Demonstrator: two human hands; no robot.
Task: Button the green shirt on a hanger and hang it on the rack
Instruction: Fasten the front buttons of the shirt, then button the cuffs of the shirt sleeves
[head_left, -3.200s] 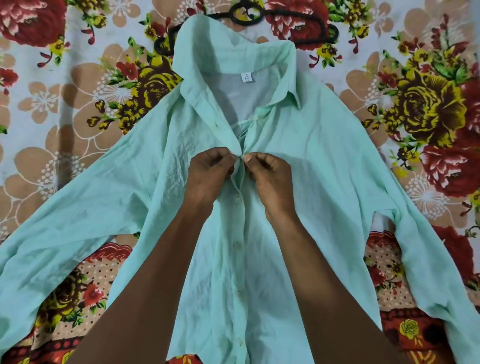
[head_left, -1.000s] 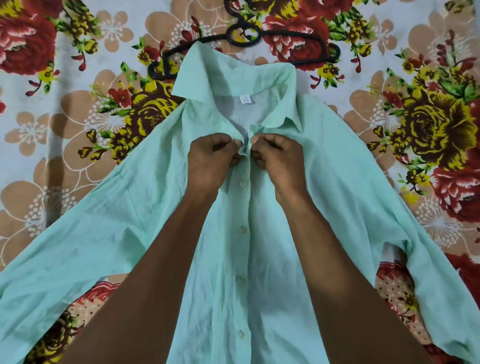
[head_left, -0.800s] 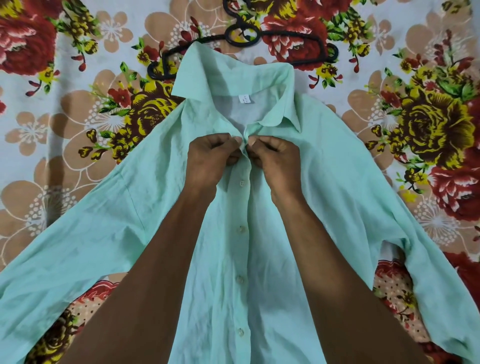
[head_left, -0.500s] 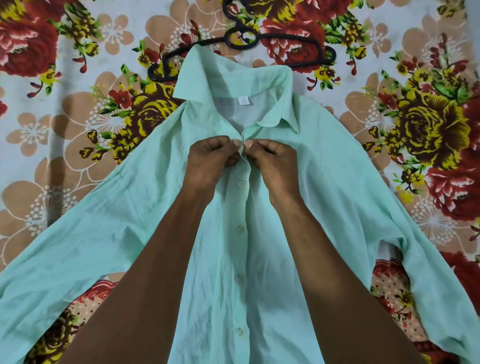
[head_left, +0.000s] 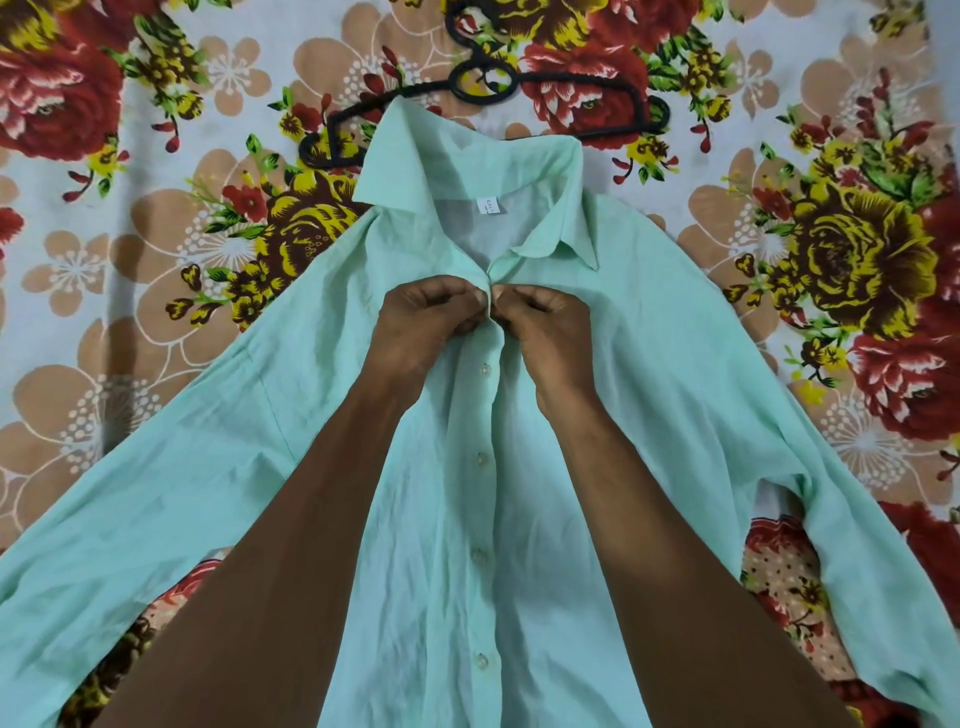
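Head view: hands (head_left: 491, 317) pinch green shirt (head_left: 649, 364) placket edges below collar.

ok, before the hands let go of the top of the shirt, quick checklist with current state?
1. Left hand and right hand both pinching the front edges just under the collar: ok.
2. Top button through its hole: cannot tell, the fingertips cover it.
3. Buttons lower down fastened, front strip lying closed: ok for the four in view.
4. Hanger inside the shirt: not ok, it lies on the flowered sheet above the collar, its bar exposed.
5. Sleeves spread flat, not caught under the body: ok.
6. Rack in reach: cannot tell, none in view.
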